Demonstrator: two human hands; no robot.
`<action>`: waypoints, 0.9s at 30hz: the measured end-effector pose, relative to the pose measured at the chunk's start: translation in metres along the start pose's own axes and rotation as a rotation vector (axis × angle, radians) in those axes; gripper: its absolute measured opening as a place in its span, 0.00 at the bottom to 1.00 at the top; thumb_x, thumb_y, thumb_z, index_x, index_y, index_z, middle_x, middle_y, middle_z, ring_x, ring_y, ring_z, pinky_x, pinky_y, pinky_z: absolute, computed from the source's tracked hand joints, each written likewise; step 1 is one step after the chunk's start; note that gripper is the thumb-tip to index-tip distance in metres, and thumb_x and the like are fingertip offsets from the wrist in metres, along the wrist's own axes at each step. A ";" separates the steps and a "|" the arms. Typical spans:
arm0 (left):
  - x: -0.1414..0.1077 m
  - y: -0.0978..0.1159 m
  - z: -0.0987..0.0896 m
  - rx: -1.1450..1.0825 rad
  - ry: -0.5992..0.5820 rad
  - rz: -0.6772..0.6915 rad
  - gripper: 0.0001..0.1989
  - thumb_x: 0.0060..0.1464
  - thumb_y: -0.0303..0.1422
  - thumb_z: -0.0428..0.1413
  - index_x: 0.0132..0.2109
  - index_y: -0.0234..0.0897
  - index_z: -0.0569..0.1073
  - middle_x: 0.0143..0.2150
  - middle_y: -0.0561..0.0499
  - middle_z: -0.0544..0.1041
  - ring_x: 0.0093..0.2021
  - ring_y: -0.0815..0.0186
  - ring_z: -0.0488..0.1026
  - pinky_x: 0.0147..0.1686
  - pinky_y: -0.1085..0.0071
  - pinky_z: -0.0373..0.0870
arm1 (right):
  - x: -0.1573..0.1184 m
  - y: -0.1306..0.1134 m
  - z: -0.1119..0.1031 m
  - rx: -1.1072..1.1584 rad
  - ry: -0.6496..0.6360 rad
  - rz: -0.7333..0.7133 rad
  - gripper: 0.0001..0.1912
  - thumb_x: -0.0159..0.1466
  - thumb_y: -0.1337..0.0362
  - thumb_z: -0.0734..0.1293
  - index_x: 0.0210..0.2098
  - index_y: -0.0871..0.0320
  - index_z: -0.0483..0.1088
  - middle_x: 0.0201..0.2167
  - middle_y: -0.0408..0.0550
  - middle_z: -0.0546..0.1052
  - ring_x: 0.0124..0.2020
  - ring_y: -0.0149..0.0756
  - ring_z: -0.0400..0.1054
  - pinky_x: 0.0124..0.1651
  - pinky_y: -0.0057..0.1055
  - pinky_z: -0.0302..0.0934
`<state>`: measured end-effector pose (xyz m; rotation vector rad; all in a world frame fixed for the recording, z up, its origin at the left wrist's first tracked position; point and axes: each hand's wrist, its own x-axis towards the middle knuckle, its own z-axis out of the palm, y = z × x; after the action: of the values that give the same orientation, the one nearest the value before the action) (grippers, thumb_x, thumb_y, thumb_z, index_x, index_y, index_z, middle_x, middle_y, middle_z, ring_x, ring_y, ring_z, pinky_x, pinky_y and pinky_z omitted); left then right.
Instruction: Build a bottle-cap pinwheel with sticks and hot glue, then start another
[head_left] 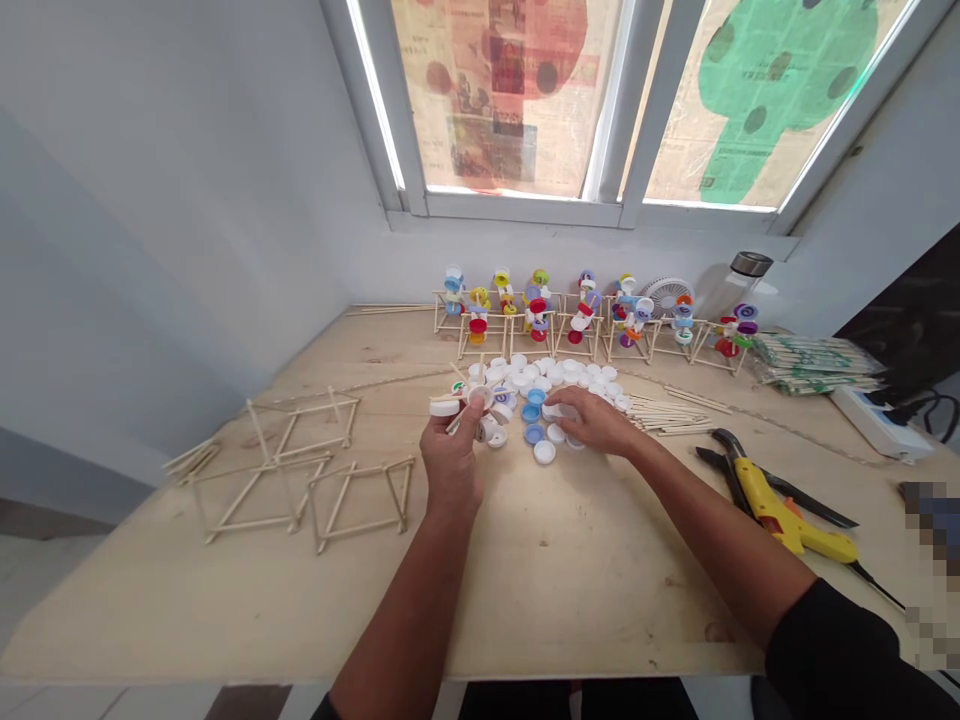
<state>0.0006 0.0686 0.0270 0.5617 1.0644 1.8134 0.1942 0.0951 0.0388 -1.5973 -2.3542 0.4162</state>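
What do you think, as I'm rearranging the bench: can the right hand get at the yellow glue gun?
Probably yes: only bare wood separates the right hand from the glue gun; the black-handled tool lies beyond the gun, not between.

Single head-worn view, facing forward and down, close above a plywood table [525, 610], looking toward a window [607, 100]

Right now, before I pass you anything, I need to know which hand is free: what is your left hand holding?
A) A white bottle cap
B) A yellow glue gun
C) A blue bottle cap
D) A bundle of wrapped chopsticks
A: your left hand grips a white bottle cap at its fingertips.
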 end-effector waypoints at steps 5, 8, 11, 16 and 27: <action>0.001 -0.001 -0.001 -0.001 -0.001 -0.004 0.21 0.31 0.38 0.68 0.34 0.33 0.75 0.31 0.51 0.76 0.29 0.70 0.71 0.29 0.74 0.65 | 0.000 0.018 -0.005 -0.053 0.068 0.160 0.19 0.63 0.68 0.59 0.53 0.57 0.66 0.52 0.51 0.72 0.50 0.41 0.67 0.49 0.35 0.59; 0.000 0.000 -0.001 -0.026 -0.005 -0.014 0.21 0.30 0.38 0.68 0.34 0.33 0.75 0.32 0.51 0.76 0.30 0.71 0.71 0.30 0.75 0.65 | -0.004 0.019 -0.004 -0.098 0.044 0.194 0.20 0.63 0.64 0.60 0.54 0.57 0.66 0.51 0.52 0.73 0.49 0.42 0.67 0.48 0.35 0.59; 0.000 0.000 0.000 -0.032 -0.003 -0.013 0.21 0.30 0.38 0.68 0.34 0.33 0.75 0.32 0.51 0.76 0.30 0.71 0.71 0.30 0.74 0.65 | -0.004 0.010 0.000 -0.141 0.020 0.179 0.22 0.62 0.62 0.62 0.56 0.56 0.64 0.54 0.53 0.70 0.54 0.46 0.63 0.51 0.38 0.55; 0.001 0.000 0.000 -0.003 0.002 -0.007 0.21 0.31 0.39 0.68 0.33 0.33 0.75 0.31 0.51 0.76 0.29 0.70 0.71 0.28 0.74 0.64 | 0.006 -0.001 0.005 -0.179 0.003 0.192 0.23 0.64 0.61 0.60 0.58 0.59 0.62 0.56 0.58 0.67 0.55 0.50 0.61 0.52 0.41 0.54; 0.002 -0.001 -0.001 -0.023 0.016 0.006 0.20 0.30 0.38 0.68 0.32 0.33 0.75 0.32 0.51 0.76 0.30 0.70 0.71 0.30 0.73 0.65 | 0.013 -0.029 0.026 -0.148 -0.016 0.059 0.21 0.64 0.68 0.58 0.56 0.59 0.64 0.54 0.54 0.69 0.54 0.42 0.61 0.52 0.35 0.54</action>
<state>-0.0006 0.0705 0.0254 0.5375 1.0526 1.8360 0.1549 0.0947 0.0268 -1.7375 -2.4046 0.2730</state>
